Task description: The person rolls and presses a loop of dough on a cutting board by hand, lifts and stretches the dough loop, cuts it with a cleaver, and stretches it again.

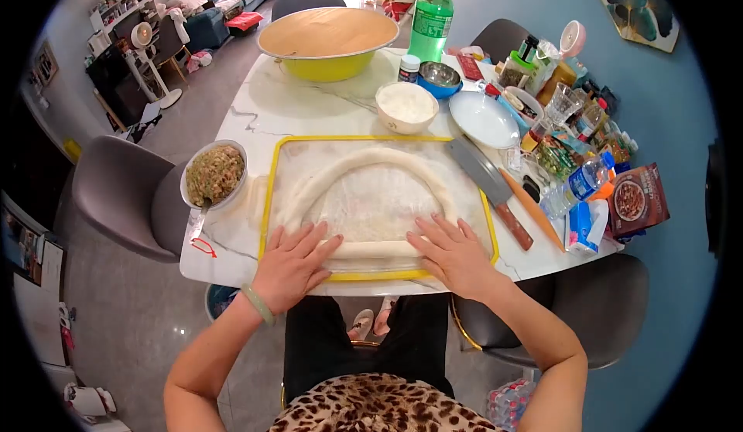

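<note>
A long rope of pale dough (375, 156) lies in a closed-looking ring on a floured board with a yellow rim (268, 200). My left hand (294, 258) rests flat over the dough at the ring's lower left, fingers spread. At the lower right, my right hand (453, 255) lies on the dough, its fingers also spread. Between the two hands a straight stretch of dough shows near the board's front edge. The parts under my palms are hidden. Neither hand grips anything.
Left of the board stands a bowl of minced filling (214, 175) with a spoon. A cleaver (489, 184) and a wooden rolling pin (532, 209) lie to the right. Behind are a flour bowl (406, 105), a white plate (484, 119), a big covered basin (329, 37) and a green bottle (431, 22).
</note>
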A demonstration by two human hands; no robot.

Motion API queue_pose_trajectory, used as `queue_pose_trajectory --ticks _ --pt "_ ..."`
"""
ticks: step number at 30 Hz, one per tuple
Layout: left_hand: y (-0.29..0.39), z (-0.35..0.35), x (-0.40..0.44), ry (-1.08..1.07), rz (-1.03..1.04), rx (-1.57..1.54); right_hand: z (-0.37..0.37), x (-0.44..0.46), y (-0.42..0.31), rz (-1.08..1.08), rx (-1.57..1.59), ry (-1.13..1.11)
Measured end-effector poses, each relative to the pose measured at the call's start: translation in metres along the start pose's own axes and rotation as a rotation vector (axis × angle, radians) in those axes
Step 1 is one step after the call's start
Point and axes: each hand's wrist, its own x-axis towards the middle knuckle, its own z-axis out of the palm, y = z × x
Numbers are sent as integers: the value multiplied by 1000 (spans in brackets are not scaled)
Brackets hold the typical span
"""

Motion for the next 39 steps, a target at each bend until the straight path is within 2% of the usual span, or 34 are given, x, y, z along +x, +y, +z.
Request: queue_pose_trajectory --ticks 2,3,7,10,11,13,14,15,16,18,20,23,24,26,29,31,32,34,36,39 --pt "-1 6 4 42 -51 24 13 6 4 81 -7 39" --pt "-5 11 15 95 -67 47 17 25 11 66 -31 132" --pt "-6 4 64 77 -207 71 28 94 25 162 -151 264" --pt "5 16 84 50 -192 -16 19 127 -4 157 50 211" --pt "9 16 93 26 -195 -30 16 138 -15 189 113 100" --pt "18 20 104 195 -286 -398 37 141 -16 222 201 -51" --pt "28 29 96 166 -306 -417 61 139 -13 166 148 213" --pt "36 35 91 253 -313 -273 79 135 -11 109 86 485" --pt "40 38 87 345 -314 -124 70 123 -18 108 95 466" --pt "47 32 55 186 -218 -113 36 82 -34 66 109 157" --pt "55 22 16 56 -99 -21 15 39 -50 -29 45 114" --pt "55 13 10 61 -44 -44 18 31 -54 -21 1 149" --pt "47 19 26 85 -87 -50 24 46 -48 -23 -3 157" --pt "26 31 61 119 -131 -45 35 92 -24 126 -48 175" --pt "0 42 96 217 -187 75 50 130 2 163 -96 281" --pt "-2 41 88 196 -22 -29 47 111 0 104 -55 217" --pt "1 40 75 202 -26 -30 49 96 -2 48 -6 145" --pt "20 15 35 19 71 -95 31 57 -17 -74 65 121" --pt "27 10 7 25 96 -5 13 29 -39 -83 -60 56" --pt "21 14 26 22 22 -72 22 52 -32 -13 -34 104"
